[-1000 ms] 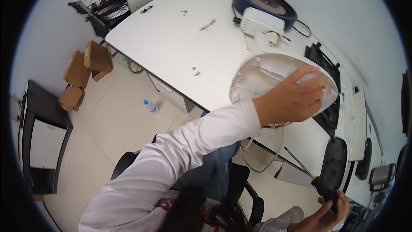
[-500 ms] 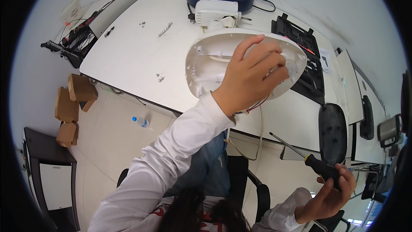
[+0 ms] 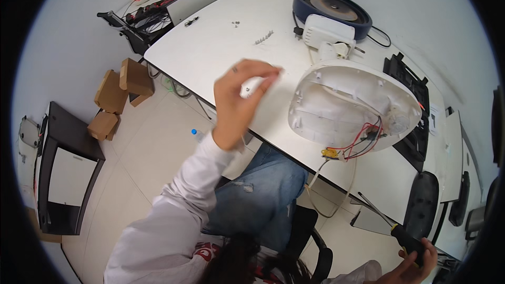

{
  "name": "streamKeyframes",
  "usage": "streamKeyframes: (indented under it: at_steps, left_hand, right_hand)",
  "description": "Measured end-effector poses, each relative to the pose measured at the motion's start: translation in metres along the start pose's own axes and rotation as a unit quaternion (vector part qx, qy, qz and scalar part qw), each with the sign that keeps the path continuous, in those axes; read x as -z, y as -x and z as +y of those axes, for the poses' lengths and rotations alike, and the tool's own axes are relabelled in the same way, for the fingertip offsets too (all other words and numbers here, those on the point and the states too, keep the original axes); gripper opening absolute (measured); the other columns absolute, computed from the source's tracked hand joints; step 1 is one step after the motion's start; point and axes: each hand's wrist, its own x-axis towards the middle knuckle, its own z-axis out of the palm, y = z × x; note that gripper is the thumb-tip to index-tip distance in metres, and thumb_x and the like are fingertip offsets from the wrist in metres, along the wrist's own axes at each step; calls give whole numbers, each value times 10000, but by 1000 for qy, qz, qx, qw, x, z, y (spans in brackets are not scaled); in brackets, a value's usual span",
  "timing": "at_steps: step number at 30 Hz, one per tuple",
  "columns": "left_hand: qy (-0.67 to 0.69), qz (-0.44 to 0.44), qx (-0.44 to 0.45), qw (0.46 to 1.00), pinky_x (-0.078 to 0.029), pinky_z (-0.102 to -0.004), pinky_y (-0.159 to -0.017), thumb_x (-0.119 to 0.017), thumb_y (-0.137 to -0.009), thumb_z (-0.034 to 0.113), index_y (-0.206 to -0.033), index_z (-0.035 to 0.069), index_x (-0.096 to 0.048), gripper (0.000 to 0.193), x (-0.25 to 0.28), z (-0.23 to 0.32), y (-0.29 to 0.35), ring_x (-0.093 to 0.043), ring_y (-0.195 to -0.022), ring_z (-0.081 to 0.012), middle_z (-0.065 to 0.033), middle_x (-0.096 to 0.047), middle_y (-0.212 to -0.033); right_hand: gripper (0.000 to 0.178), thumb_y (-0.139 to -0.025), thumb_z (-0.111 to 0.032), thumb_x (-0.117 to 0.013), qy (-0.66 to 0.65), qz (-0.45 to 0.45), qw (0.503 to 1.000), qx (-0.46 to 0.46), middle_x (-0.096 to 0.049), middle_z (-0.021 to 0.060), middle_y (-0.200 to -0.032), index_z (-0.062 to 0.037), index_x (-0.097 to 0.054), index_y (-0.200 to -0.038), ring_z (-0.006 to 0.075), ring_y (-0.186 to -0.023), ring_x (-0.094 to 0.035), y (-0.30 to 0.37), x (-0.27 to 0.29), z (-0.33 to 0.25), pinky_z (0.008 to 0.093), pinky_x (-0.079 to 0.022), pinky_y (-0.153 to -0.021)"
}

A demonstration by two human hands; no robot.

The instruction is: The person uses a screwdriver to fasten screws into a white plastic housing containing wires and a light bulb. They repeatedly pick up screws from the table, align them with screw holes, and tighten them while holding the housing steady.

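My left hand [image 3: 236, 102] is raised over the table to the left of an open white plastic shell [image 3: 321, 113]. Its thumb and fingertips are pinched together; whatever they hold is too small and blurred to make out. Inside the shell, red and black wires [image 3: 363, 139] lead to a yellow connector piece [image 3: 330, 153] at the near rim. At the lower right, my right hand [image 3: 413, 263] grips a black-handled screwdriver [image 3: 405, 241], its shaft pointing up and left. A row of screws [image 3: 264, 37] and a small screw cluster [image 3: 235, 23] lie on the tabletop.
Behind the shell sit a white motor housing [image 3: 329, 32] and a dark blue round base [image 3: 302, 10]. A black tool case [image 3: 407, 76] and a dark oval cover [image 3: 422, 200] are at the right. Cardboard boxes [image 3: 135, 81] and a bottle [image 3: 197, 134] stand on the floor.
My left hand has left the shell and moved left over the table, its fingers now pinched. The view has shifted, and the screwdriver stays in my right hand.
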Motion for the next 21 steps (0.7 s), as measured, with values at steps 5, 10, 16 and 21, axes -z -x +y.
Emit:
streamKeyframes:
  at_steps: [5, 10, 16, 21]
  left_hand:
    - [-137, -134, 85, 978, -464, -254, -657, -638, -755, 56, -850, 18, -667, 106, 61, -91, -33, -603, -715, -151, -81, -645, -795]
    - [-220, -277, 147, 924, -468, -268, -623, -671, -697, 69, -757, 33, -665, 71, 55, -121, -51, -607, -674, -147, -61, -648, -715]
    - [-280, -280, 133, 909, -461, -262, -610, -682, -675, 71, -723, 39, -664, 61, 50, -133, -54, -599, -654, -154, -64, -639, -673]
    - [-247, -270, 140, 920, -466, -271, -632, -682, -692, 85, -743, 38, -672, 70, 55, -137, -53, -599, -656, -159, -72, -644, -686]
  right_hand:
    - [216, -846, -98, -578, -84, 113, 927, -347, -526, 175, -973, 24, -496, -1004, 257, -746, -606, 41, 26, 44, 267, -575, -521]
    - [218, -845, -101, -578, -62, 59, 973, -216, -544, 179, -944, 24, -498, -1006, 245, -697, -610, 13, 9, 15, 256, -569, -497]
    - [216, -844, -104, -581, -37, 19, 997, -64, -554, 178, -921, 22, -502, -1000, 234, -662, -612, -5, -8, -10, 246, -564, -482]
    - [215, -839, -99, -587, -43, 21, 998, -52, -540, 175, -934, 22, -502, -994, 248, -689, -611, -4, -6, -5, 250, -566, -482]
